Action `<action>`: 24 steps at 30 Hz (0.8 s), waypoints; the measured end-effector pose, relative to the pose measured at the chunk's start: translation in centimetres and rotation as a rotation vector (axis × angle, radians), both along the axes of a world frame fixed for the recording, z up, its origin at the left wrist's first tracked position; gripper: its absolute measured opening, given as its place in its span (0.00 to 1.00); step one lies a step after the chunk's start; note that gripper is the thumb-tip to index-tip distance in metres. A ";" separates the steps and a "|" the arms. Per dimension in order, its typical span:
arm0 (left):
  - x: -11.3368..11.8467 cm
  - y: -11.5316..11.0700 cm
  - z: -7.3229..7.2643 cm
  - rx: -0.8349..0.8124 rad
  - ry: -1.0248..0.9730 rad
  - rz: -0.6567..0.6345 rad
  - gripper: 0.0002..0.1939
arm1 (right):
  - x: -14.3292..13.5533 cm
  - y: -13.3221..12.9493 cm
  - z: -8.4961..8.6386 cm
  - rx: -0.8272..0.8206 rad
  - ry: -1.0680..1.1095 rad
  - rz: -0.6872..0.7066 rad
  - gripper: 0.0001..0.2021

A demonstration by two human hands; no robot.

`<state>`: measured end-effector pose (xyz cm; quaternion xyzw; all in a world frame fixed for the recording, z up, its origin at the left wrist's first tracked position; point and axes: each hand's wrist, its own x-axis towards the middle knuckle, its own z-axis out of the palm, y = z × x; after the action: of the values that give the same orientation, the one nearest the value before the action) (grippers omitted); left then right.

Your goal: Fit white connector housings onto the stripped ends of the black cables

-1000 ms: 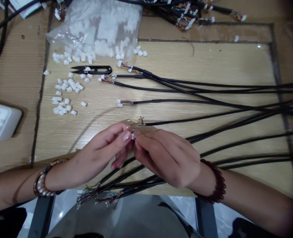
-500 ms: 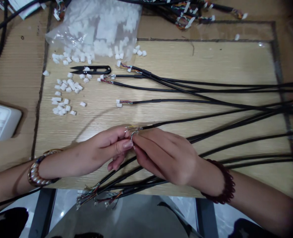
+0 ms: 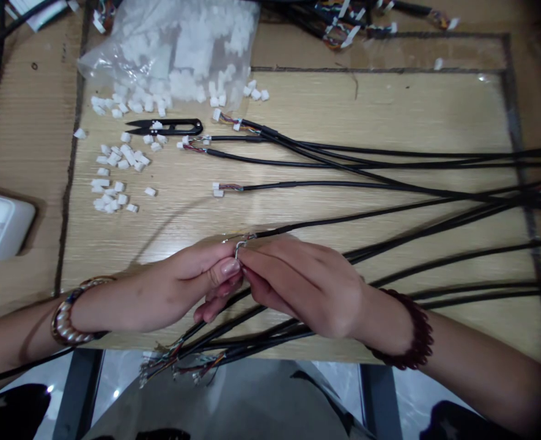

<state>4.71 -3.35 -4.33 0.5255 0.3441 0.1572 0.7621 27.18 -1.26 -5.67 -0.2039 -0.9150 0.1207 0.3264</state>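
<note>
Thin wires (image 3: 239, 245) of black cable (image 3: 298, 228) pinched between fingertips of left hand (image 3: 206, 275) and right hand (image 3: 298, 278), above table (image 3: 389, 116), below white connectors (image 3: 217, 189).

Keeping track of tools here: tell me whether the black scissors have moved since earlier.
No; the black scissors keep their place to the right of the long dark line on the table.

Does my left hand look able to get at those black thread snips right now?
Probably, if the left hand lets go of the wires; mostly bare board lies between, with loose white connector housings near the snips.
</note>
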 end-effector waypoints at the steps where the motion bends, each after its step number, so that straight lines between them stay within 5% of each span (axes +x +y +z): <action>1: 0.0 0.0 0.1 0.003 0.000 -0.005 0.20 | 0.0 0.0 0.1 -0.003 0.001 0.006 0.07; 16: 0.3 0.1 0.3 -0.020 0.041 -0.043 0.20 | -0.1 -0.3 -0.4 0.013 -0.005 0.003 0.11; 24: 0.2 -0.2 0.1 0.032 0.027 -0.059 0.21 | -0.1 -0.1 -0.1 -0.115 0.018 0.027 0.14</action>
<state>4.87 -3.57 -4.19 0.5495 0.3365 0.1331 0.7531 27.05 -1.35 -5.79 -0.2090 -0.9062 0.1792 0.3208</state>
